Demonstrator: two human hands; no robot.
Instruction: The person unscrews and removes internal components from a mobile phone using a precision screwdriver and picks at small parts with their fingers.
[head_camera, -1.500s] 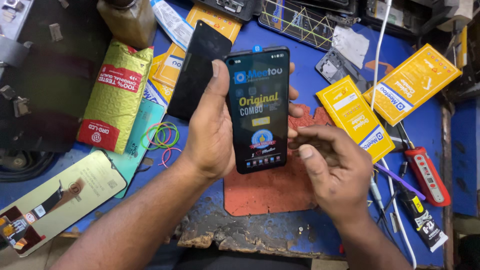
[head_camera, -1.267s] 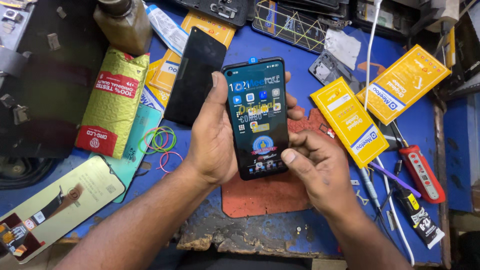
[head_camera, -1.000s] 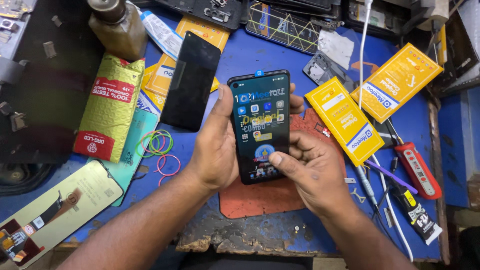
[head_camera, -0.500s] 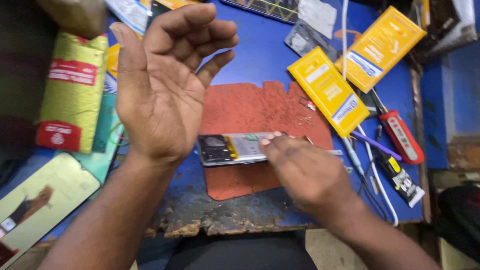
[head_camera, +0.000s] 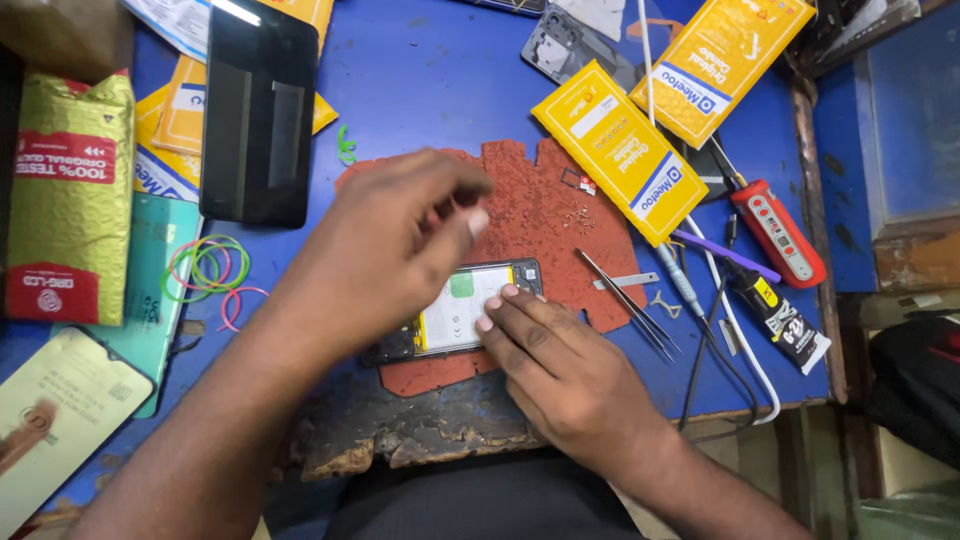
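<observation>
An opened phone lies face down on a red work mat, its white and yellow battery showing. My right hand rests its fingertips flat on the battery end of the phone. Blurred by motion, my left hand hovers just over the phone's left half with the fingers bent down; it hides that part, and I see nothing held in it. Thin metal tweezers lie on the mat right of the phone.
A black screen panel lies at the back left. Two yellow boxes, a red tool and a glue tube sit right. Rubber bands and a gold-green pouch sit left. Tiny screws dot the mat.
The phone, held upright with its screen lit, has been turned over and laid face down on the mat. My left hand let go, opened wide, then came down over it.
</observation>
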